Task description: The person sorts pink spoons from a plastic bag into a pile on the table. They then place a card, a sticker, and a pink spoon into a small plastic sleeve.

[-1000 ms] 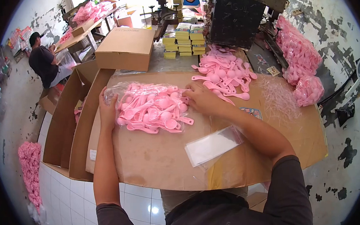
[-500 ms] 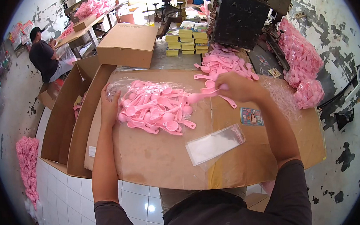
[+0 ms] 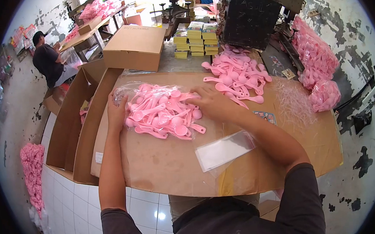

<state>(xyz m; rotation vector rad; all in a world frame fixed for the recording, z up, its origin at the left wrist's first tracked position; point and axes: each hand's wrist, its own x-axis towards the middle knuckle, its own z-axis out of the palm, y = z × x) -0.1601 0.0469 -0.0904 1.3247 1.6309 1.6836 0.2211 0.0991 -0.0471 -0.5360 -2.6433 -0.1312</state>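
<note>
Centrally, spoons (image 3: pixel 180 130) in clear bag (image 3: pixel 131 88), left hand (image 3: pixel 117 113) partly open against it, right hand (image 3: pixel 211 103), grasp unclear

Strong light, seemingly daylight, pours from the far opening (image 3: pixel 148 10), burning out detail there; the black box (image 3: pixel 250 21) stands dark beside it; glints streak the clear plastic bag (image 3: pixel 163 112), and a white glare spots the near floor tiles (image 3: pixel 148 205); wide-angle distortion bows the cardboard sheet (image 3: pixel 165 172), and black vignetting closes the left and right corners.
</note>
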